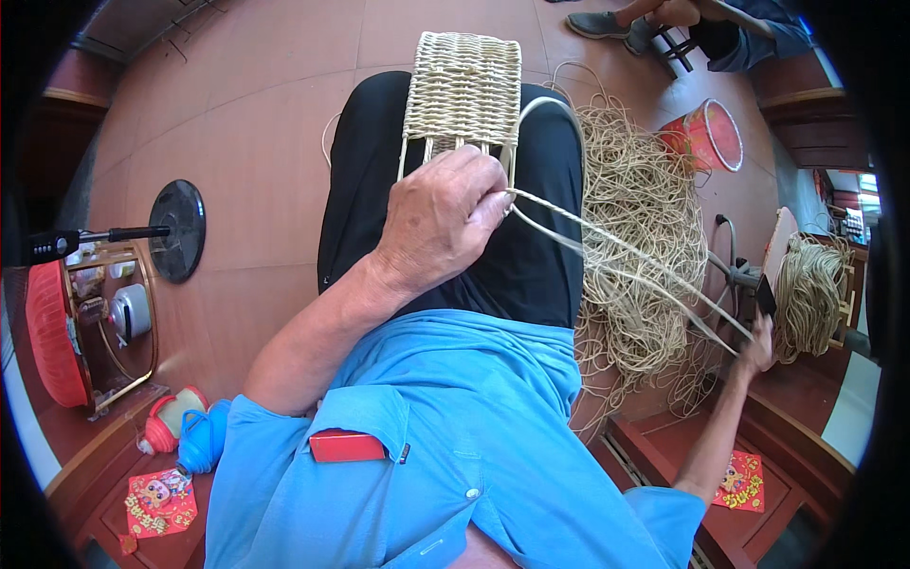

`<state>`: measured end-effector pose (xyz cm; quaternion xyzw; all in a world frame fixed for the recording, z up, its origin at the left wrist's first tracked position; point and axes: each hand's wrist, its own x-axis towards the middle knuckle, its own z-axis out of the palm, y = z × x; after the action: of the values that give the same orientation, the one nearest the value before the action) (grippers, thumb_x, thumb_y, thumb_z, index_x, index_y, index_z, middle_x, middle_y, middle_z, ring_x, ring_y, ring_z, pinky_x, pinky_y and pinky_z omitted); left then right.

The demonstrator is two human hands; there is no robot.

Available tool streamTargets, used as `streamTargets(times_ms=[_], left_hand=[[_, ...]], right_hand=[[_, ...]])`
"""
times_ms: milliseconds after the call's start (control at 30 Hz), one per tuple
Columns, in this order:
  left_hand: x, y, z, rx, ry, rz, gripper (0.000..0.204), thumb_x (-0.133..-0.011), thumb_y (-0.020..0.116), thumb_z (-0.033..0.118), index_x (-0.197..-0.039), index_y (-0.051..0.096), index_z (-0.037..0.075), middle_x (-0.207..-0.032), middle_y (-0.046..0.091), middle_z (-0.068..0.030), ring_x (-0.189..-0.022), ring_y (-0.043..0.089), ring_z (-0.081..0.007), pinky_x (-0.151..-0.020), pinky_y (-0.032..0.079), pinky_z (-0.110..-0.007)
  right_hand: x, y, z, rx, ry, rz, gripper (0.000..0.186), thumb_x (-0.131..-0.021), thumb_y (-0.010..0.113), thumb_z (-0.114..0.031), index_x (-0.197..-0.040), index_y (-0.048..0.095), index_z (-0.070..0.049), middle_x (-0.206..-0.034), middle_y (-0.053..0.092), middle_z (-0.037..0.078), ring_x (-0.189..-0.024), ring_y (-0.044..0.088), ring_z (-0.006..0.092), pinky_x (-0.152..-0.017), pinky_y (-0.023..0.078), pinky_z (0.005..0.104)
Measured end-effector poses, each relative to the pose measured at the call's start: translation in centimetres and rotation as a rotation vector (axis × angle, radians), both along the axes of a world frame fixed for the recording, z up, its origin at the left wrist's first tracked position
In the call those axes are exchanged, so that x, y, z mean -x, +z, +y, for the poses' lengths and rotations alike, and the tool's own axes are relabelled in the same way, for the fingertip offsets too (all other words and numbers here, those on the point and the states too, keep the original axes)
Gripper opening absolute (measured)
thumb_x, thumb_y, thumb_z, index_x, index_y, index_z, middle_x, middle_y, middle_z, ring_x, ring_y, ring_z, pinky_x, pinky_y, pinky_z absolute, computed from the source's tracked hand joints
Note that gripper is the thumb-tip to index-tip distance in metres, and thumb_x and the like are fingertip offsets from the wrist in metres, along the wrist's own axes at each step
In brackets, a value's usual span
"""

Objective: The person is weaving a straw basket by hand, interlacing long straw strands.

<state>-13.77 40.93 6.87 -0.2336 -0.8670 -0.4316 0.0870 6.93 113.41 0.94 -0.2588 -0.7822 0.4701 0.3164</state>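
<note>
A pale woven wicker panel (463, 85) rests on my lap, its bare upright rods showing below the woven part. My left hand (445, 213) is closed over the panel's lower end, pinching at the rods where the cord comes out. From there, two lengths of pale cord (630, 261) stretch out to the right. My right hand (756, 351), with the arm reaching far to the side, is closed around their other end. Part of the cord also loops up beside the panel's right edge. My left fingertips are partly hidden behind the knuckles.
A large tangled heap of cord (635, 228) lies on the floor right of my legs. Beyond it are a red bucket (716, 137) and a hanging bundle of cord (810, 294). On the left stands a round black base (177, 231). Another person's shoe (599, 26) is at far right.
</note>
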Motion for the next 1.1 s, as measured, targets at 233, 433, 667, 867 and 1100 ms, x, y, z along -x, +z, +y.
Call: streamTargets(times_ms=[233,433,667,867,1100], left_hand=[[0.4,-0.1,-1.1,0.037,0.017,0.069,0.011,-0.094,0.077,0.016,-0.089,0.073,0.008,-0.084,0.067,-0.0066,-0.082,0.067,-0.0275,-0.080,0.053,-0.043],[0.6,1.2,-0.5,0.185,-0.008,0.040,0.014,-0.094,0.079,0.018,-0.088,0.073,0.007,-0.081,0.067,-0.0058,-0.081,0.066,-0.0273,-0.080,0.051,-0.044],[0.9,1.1,0.0,0.200,-0.003,-0.010,0.016,-0.095,0.081,0.020,-0.090,0.073,0.007,-0.080,0.067,-0.0065,-0.082,0.068,-0.0271,-0.080,0.052,-0.044],[1.0,1.2,-0.5,0.188,0.032,-0.026,0.016,-0.097,0.079,0.021,-0.090,0.073,0.007,-0.081,0.069,-0.0059,-0.081,0.070,-0.0267,-0.078,0.052,-0.044],[1.3,0.6,-0.8,0.167,0.022,-0.024,0.012,-0.094,0.077,0.019,-0.092,0.074,0.008,-0.084,0.072,-0.0052,-0.082,0.072,-0.0261,-0.079,0.054,-0.044]], right_hand=[[-11.9,9.5,8.6,-0.499,-0.705,-0.705,0.067,-0.105,0.058,-0.064,-0.129,0.084,-0.007,-0.130,0.082,0.016,-0.121,0.074,0.0368,-0.109,0.052,0.0486],[9.6,4.0,-36.8,-0.320,0.465,-0.172,0.026,-0.109,0.071,-0.008,-0.134,0.077,-0.004,-0.123,0.079,0.005,-0.096,0.069,0.0129,-0.089,0.056,0.0293],[12.8,4.6,-51.9,-0.183,0.805,-0.289,0.024,-0.104,0.079,-0.015,-0.126,0.077,-0.008,-0.110,0.082,0.013,-0.091,0.079,0.0320,-0.078,0.063,0.0420],[8.8,-0.8,-33.7,-0.491,0.396,-0.299,0.014,-0.108,0.075,-0.013,-0.120,0.078,-0.007,-0.104,0.083,0.012,-0.087,0.078,0.0166,-0.077,0.060,0.0342],[-12.9,1.3,-1.9,-0.707,-0.503,-1.377,0.030,-0.103,0.063,-0.035,-0.124,0.080,-0.023,-0.124,0.081,0.020,-0.115,0.076,0.0466,-0.097,0.060,0.0587]])
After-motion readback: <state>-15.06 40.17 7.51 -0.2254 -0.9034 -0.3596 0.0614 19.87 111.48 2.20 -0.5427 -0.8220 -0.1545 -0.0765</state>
